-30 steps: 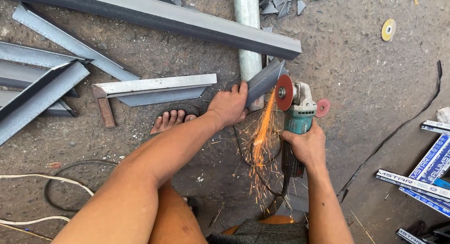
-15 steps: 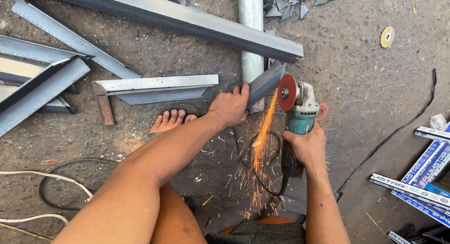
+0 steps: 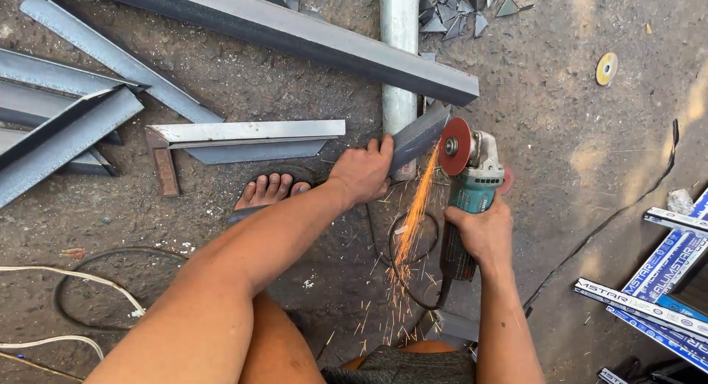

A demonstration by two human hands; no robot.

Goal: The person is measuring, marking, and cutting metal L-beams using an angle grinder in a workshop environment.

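My left hand [image 3: 363, 172] grips a short grey steel angle piece [image 3: 417, 136], which rests tilted against a round metal pipe [image 3: 399, 52]. My right hand [image 3: 483, 231] holds a teal angle grinder [image 3: 469, 185] by its body. Its red disc [image 3: 454, 145] touches the end of the angle piece, and orange sparks [image 3: 410, 222] stream down toward me. My bare foot [image 3: 268, 190] in a sandal sits just left of the left hand.
Long steel angle bars [image 3: 295, 34] lie across the concrete floor at top and left. Small metal offcuts [image 3: 450, 2] are piled beside the pipe. A spare disc [image 3: 606, 68] lies top right. Blue-and-white profiles [image 3: 656, 281] lie at right; cables [image 3: 88, 281] loop lower left.
The view has shifted slightly. Both hands keep their hold and the disc stays on the piece's end with sparks still flying.
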